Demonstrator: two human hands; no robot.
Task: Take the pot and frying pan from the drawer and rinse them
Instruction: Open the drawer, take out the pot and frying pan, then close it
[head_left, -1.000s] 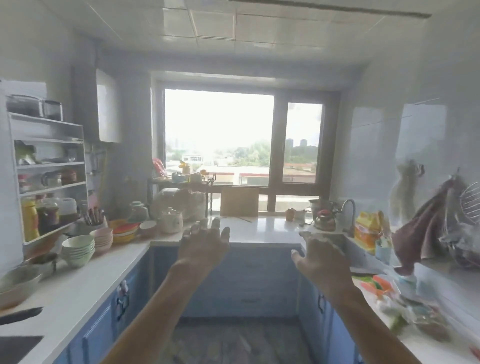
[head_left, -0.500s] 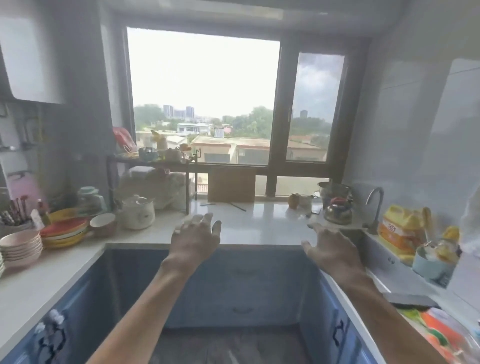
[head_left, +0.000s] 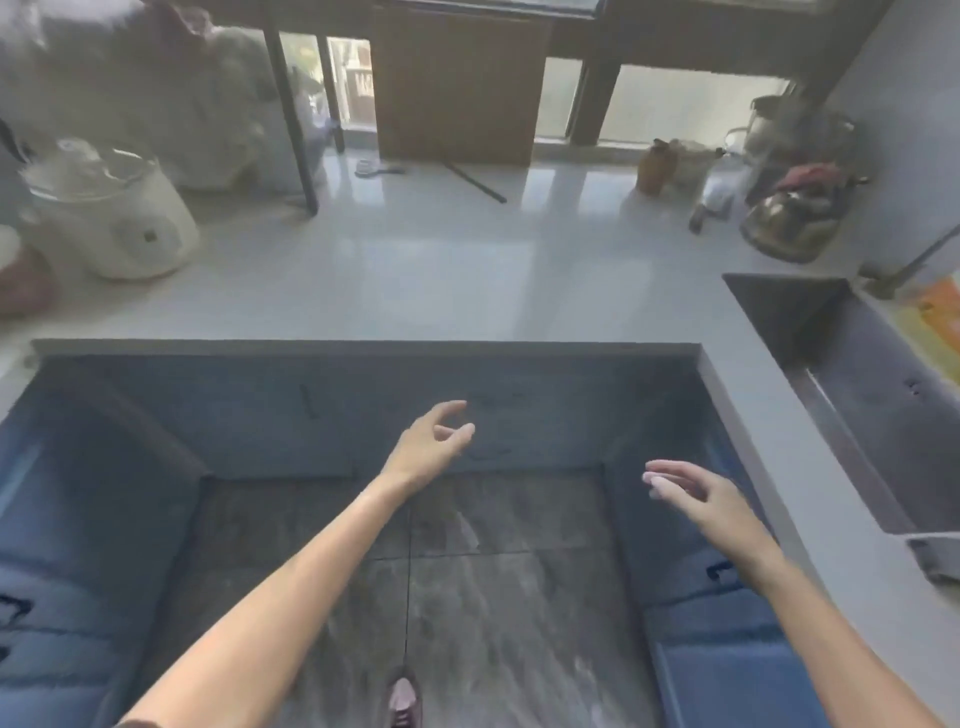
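While both arms reach forward from the lower frame, the right hand (head_left: 698, 496) and the left hand (head_left: 434, 441) hold nothing — fingers loosely spread, near the closed blue drawer fronts (head_left: 483, 415) at centre. Pot and frying pan are not visible, probably inside. I judge them stiff, rather heavy metal — best taken by handles. The sink (head_left: 852, 374) lies at the right.

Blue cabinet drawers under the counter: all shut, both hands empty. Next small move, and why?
Probably the left hand reaches on to the dark handle on the blue drawer front just beyond its fingers. No pot or pan shows; the right hand hangs free.
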